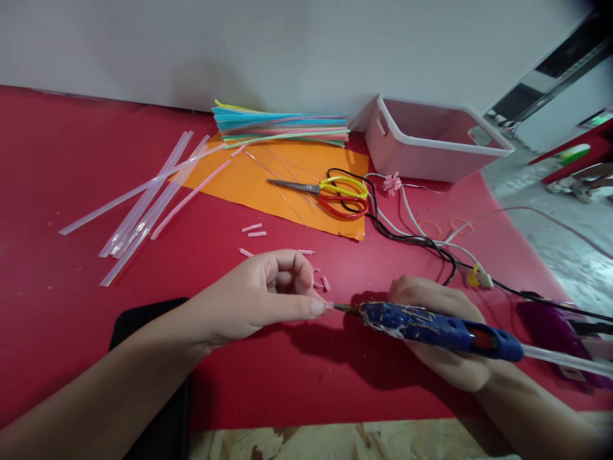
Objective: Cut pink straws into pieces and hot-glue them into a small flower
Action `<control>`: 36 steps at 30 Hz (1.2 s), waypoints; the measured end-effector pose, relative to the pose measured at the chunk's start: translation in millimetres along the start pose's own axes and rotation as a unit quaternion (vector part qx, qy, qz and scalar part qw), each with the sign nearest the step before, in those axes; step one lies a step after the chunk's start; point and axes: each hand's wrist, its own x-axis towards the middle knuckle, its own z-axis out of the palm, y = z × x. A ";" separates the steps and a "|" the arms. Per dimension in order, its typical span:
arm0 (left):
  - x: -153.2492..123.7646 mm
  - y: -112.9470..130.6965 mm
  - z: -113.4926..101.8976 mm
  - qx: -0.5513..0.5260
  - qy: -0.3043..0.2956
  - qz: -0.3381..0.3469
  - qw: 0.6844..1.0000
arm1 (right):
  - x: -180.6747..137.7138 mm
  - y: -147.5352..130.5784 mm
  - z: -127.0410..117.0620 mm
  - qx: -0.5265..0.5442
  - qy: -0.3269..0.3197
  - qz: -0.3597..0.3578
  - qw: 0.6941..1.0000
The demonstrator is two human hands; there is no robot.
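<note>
My left hand is closed in a pinch on a tiny pink straw piece, held just above the red table cover. My right hand grips a blue glue gun lying level, its metal nozzle tip touching the pink piece. A clear glue stick sticks out of the gun's back. Several short pink straw pieces lie on the red cover just beyond my left hand.
Clear glue sticks lie at the left. A bundle of coloured straws and scissors rest on orange paper. A white basket, a small pink flower, cables and rubber bands are at the right. A black phone lies under my left forearm.
</note>
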 end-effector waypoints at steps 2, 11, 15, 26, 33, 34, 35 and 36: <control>-0.1 -0.1 -0.5 0.003 -0.002 -0.006 1.000 | -0.4 0.4 -0.3 -0.001 0.000 -0.003 1.000; -0.6 -0.6 -0.5 0.006 -0.006 -0.023 1.000 | -3.7 3.4 0.5 -0.004 -0.006 -0.006 1.000; -0.8 -0.6 -0.7 0.008 -0.010 -0.026 1.000 | -5.8 5.8 -0.2 -0.020 -0.006 -0.013 1.000; -1.0 0.6 0.2 0.008 -0.010 -0.027 1.000 | -5.7 6.1 -0.5 -0.034 -0.007 -0.014 0.999; 1.3 -1.8 -1.3 0.010 -0.013 -0.019 1.000 | -5.4 5.3 -0.9 -0.038 -0.009 -0.016 0.999; 1.2 -2.0 -1.5 0.010 -0.014 -0.018 1.000 | -5.2 5.5 -0.9 -0.038 -0.010 -0.018 0.999; 1.0 -2.0 -1.6 0.010 -0.014 -0.017 1.000 | -5.0 5.7 -1.0 -0.039 -0.010 -0.019 0.999; 0.7 -1.8 -1.5 0.010 -0.015 -0.015 1.000 | -4.9 6.0 -1.1 -0.038 -0.010 -0.021 0.999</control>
